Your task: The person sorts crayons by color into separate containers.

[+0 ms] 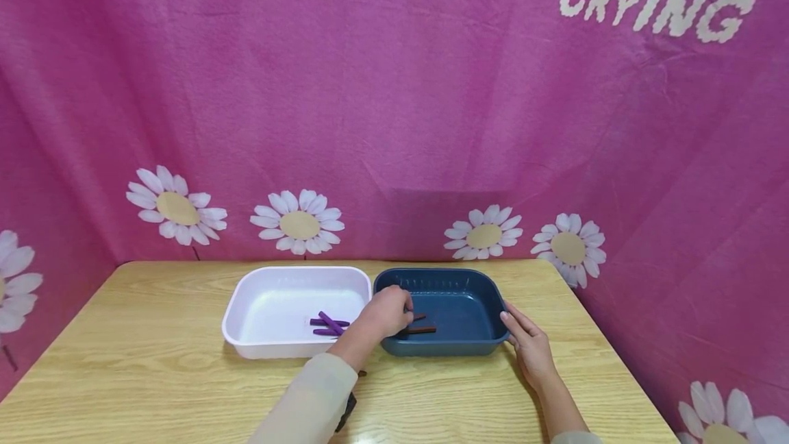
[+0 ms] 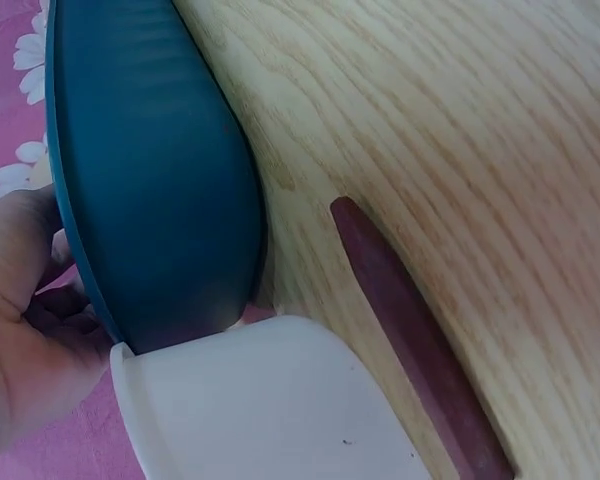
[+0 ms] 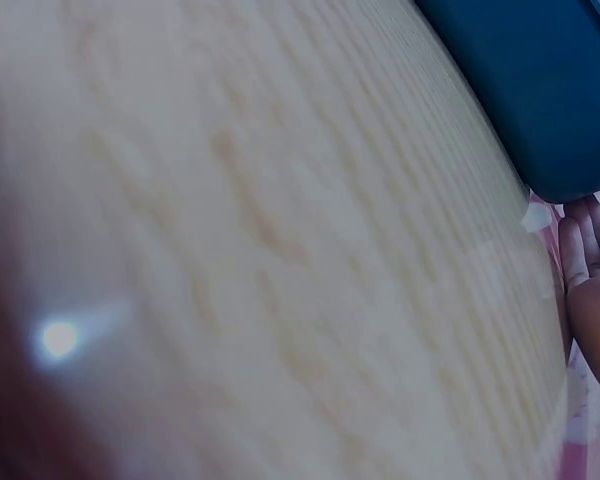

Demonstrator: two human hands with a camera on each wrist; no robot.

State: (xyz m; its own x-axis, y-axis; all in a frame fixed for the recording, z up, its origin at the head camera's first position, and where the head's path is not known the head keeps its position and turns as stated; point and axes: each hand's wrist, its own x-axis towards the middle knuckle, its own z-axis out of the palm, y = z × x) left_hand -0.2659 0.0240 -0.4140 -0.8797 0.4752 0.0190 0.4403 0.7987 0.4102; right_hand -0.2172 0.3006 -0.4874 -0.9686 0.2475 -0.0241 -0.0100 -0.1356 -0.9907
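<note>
My left hand (image 1: 390,310) reaches over the near rim into the left end of a dark blue tub (image 1: 456,347), fingers bent downward. Brown crayon-like sticks (image 1: 422,329) lie in there beside it; whether its hidden fingertips pinch one, I cannot tell. My right hand (image 1: 533,351) holds the tub's right end, one fingertip on the rim and other fingers against the outer wall; the right wrist view shows fingers (image 3: 588,240) touching that end. Left of the blue tub, a white tub (image 1: 296,350) contains several purple sticks (image 1: 331,323), partly behind my left forearm.
A brown faceted stick (image 2: 410,330) lies on the wooden table (image 1: 154,362) in front of the tubs, mostly under my left forearm in the head view. Pink cloth (image 1: 394,101) printed with daisies hangs behind the table and along its sides.
</note>
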